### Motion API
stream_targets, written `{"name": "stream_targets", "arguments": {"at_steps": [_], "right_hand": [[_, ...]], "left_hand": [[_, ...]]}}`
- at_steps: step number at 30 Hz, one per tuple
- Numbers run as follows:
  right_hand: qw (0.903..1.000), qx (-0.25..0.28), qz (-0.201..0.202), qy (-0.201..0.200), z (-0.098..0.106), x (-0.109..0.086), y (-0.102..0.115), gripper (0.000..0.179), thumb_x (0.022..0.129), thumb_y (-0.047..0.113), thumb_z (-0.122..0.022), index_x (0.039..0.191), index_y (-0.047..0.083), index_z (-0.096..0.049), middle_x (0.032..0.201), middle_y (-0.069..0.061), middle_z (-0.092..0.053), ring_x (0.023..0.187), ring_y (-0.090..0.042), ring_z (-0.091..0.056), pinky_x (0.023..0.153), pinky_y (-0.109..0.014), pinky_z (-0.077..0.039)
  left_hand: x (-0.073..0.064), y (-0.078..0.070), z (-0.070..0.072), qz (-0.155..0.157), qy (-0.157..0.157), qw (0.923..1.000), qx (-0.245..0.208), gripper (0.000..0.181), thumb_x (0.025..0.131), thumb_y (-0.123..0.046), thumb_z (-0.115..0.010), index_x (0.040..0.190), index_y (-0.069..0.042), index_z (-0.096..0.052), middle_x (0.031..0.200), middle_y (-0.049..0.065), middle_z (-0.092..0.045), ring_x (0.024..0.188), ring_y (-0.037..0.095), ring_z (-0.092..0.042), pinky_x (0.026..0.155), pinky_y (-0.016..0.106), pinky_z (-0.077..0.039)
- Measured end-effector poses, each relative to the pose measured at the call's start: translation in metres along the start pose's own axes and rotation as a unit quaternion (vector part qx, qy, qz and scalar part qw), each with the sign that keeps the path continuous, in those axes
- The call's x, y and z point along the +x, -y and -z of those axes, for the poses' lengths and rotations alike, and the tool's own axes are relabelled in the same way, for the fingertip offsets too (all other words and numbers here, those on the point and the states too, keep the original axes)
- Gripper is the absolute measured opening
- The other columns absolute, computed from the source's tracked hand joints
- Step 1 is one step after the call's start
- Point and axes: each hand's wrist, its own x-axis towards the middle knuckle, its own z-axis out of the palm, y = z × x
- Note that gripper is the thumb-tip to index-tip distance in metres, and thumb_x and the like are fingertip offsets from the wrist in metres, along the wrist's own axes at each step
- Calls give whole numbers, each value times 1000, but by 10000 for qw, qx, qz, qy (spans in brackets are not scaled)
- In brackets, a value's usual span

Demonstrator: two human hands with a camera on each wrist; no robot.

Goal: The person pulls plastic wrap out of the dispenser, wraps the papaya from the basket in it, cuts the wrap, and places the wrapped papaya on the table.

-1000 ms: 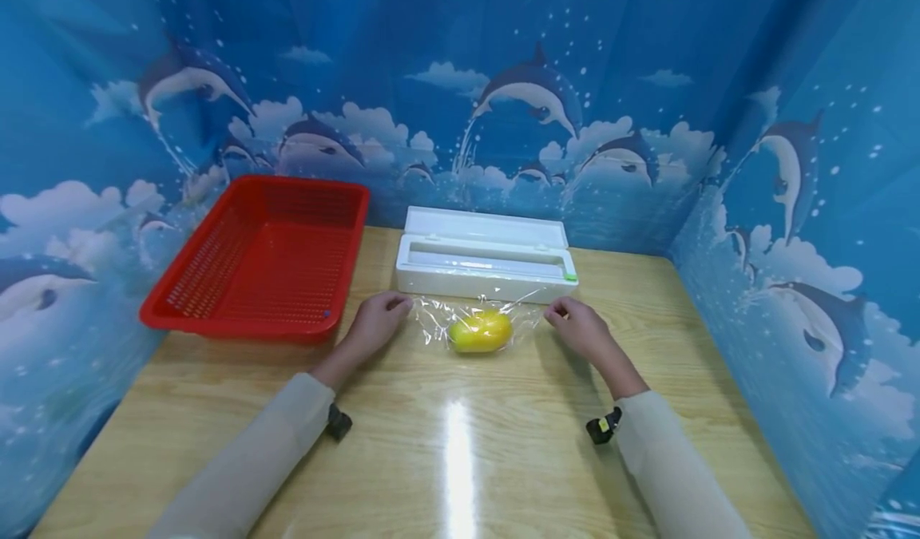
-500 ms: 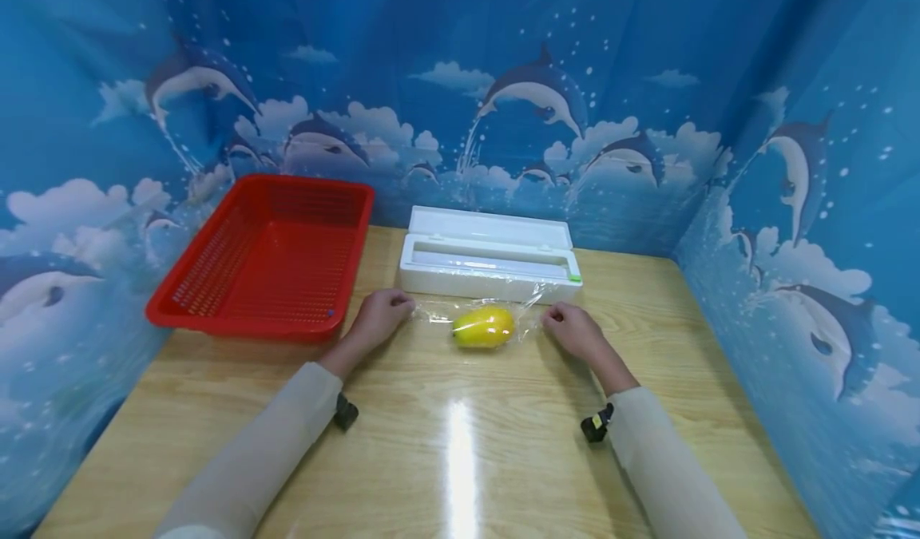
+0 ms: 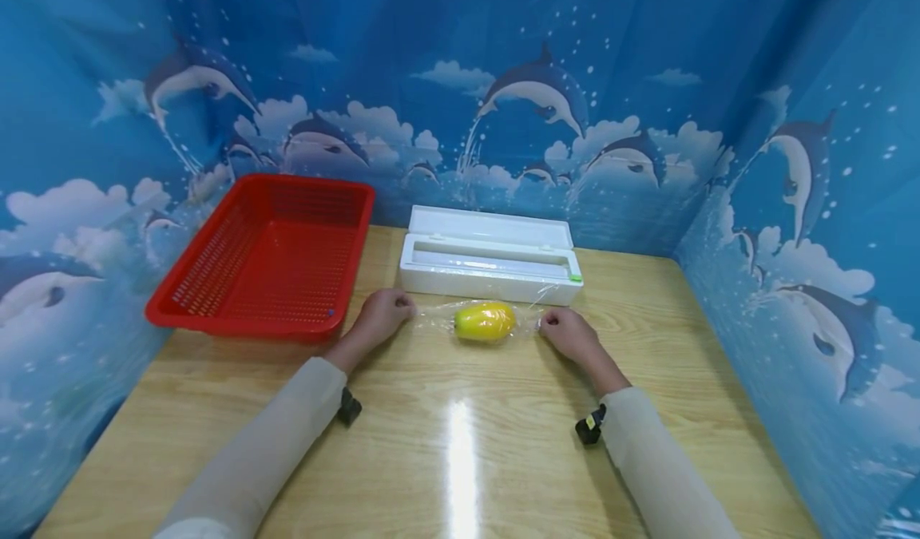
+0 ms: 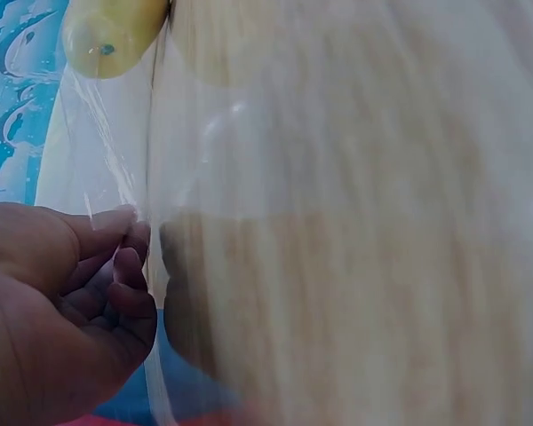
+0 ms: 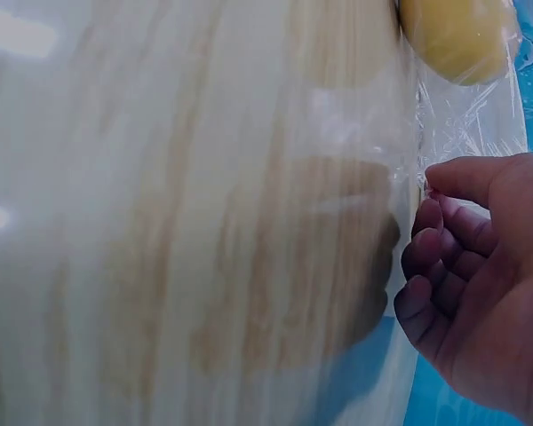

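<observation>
A yellow mango-like fruit (image 3: pixel 485 321) lies wrapped in clear plastic film (image 3: pixel 438 315) in the middle of the table, in front of a white box. On its left, my left hand (image 3: pixel 384 315) pinches one end of the film between thumb and fingertips. My right hand (image 3: pixel 571 333) pinches the opposite end, to the right of the fruit. Both wrist views show the film gathered at the fingertips and running up to the fruit (image 4: pixel 115 35). In the right wrist view, the remaining fingers curl inward below the pinch.
The white film box (image 3: pixel 496 283) stands at the back with its lid (image 3: pixel 489 226) raised and a green piece (image 3: pixel 574 278) at its right end. A red plastic basket (image 3: pixel 266 315) sits at the back left. Dolphin-print curtains (image 3: pixel 402 60) enclose the wooden table (image 3: pixel 402 443).
The film around the fruit has drawn in closer and narrower at both ends. The fruit has turned slightly and sits a little farther back. My right hand has shifted slightly left.
</observation>
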Motion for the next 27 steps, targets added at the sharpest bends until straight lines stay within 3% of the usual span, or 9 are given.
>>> {"name": "stream_targets", "arguments": {"at_steps": [9,15,22,27], "right_hand": [[9998,-214,5,-46,-5,1,1,19,96,26,-58,94,11,-69,94,-6,-67,78,-21,-57,71,-36,-45],[9994,-352,-30,-58,-7,2,2,17,98,27,-60,96,12,-69,97,-5,-69,81,-21,-59,75,-40,-46],[9994,-320,45,-118,-8,-1,2,17,99,25,-58,98,12,-70,100,-7,-70,84,-23,-60,79,-44,-48],[9994,-221,103,-226,-4,-7,1,22,100,26,-58,110,10,-71,113,-10,-71,100,-28,-64,90,-51,-50]], "left_hand": [[2,-4,-3,226,127,9989,398,6,93,-9,-68,95,-5,-72,91,9,-68,89,25,-59,82,39,-50],[3,-5,-3,134,165,9963,831,5,92,-9,-68,90,-7,-71,87,8,-67,86,25,-59,81,39,-49],[0,-7,-2,3,185,9957,908,10,95,-9,-64,93,-5,-73,89,8,-69,86,25,-60,82,40,-51],[-7,-8,3,-78,125,9970,756,15,95,-11,-64,103,-3,-74,97,11,-71,94,27,-64,88,44,-53]]}}
